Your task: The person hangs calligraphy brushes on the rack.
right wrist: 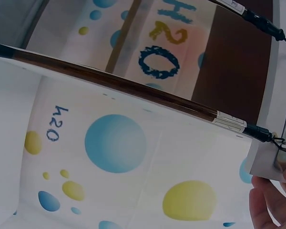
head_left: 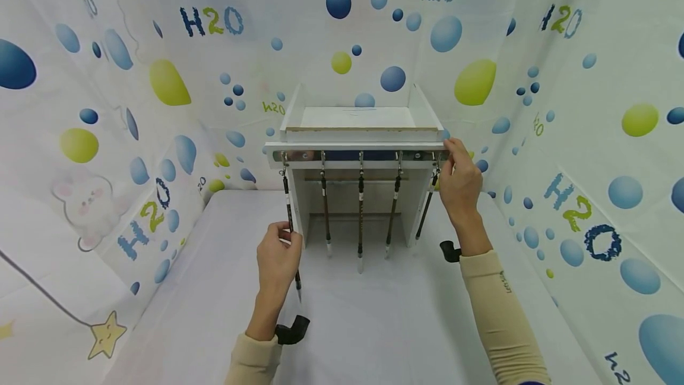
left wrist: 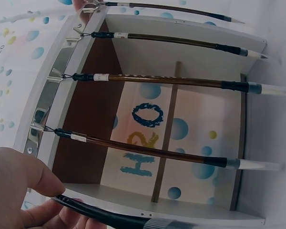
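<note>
My left hand (head_left: pixel 278 254) pinches the leftmost calligraphy brush (head_left: pixel 288 201) partway down its dark handle. That brush's top reaches the leftmost hook; its pale tip points down. Several more brushes hang by cord loops from hooks on a metal strip (head_left: pixel 342 155), including a middle brush (head_left: pixel 361 212) and a rightmost brush (head_left: pixel 426 210). The strip runs along the front board of a white brush rack (head_left: pixel 363 135). My right hand (head_left: pixel 461 180) grips the board's right end, beside the rightmost hook. In the right wrist view, its fingers (right wrist: pixel 271 202) lie under the board's corner.
A shallow open tray (head_left: pixel 355 117) forms the rack's top. The rack stands on a white-covered table (head_left: pixel 347 325), against patterned cloth walls (head_left: pixel 299 46). Black straps (head_left: pixel 293 330) hang at both wrists.
</note>
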The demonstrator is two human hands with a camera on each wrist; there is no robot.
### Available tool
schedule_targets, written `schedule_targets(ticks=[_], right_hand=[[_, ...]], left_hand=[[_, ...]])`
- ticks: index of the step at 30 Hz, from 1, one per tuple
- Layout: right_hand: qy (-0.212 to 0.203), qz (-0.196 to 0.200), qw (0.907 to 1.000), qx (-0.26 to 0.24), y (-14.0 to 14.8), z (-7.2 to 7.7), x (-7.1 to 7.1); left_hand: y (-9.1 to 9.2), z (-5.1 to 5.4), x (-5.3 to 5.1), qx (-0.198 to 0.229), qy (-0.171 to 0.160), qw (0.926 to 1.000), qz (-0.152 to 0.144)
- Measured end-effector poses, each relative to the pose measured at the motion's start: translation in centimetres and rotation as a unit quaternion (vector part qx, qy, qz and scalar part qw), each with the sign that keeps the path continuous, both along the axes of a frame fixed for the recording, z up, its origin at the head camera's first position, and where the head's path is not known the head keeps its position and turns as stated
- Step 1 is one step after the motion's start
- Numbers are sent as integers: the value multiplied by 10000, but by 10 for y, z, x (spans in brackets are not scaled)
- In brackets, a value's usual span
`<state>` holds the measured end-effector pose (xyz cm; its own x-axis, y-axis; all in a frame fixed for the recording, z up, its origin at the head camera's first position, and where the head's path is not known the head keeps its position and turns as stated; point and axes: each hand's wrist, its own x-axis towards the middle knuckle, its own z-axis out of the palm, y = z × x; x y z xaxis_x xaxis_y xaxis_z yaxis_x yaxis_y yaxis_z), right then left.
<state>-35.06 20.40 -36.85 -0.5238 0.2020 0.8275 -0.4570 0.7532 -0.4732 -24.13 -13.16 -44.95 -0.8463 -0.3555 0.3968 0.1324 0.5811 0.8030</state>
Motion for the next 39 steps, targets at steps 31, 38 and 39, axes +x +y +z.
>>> schedule_targets(ticks=[31,38,39], right_hand=[[26,-25,10000,46,1,0,0],[-75,-5,10000,14,-1,0,1],[-75,-5,10000,14,-1,0,1]], left_hand=[[-12,-26,-27,-372,-149,9991,-133],[-15,-31,-39,-363,-154,9989,-252],[-15,-32,-41,-347,-156,9989,-265]])
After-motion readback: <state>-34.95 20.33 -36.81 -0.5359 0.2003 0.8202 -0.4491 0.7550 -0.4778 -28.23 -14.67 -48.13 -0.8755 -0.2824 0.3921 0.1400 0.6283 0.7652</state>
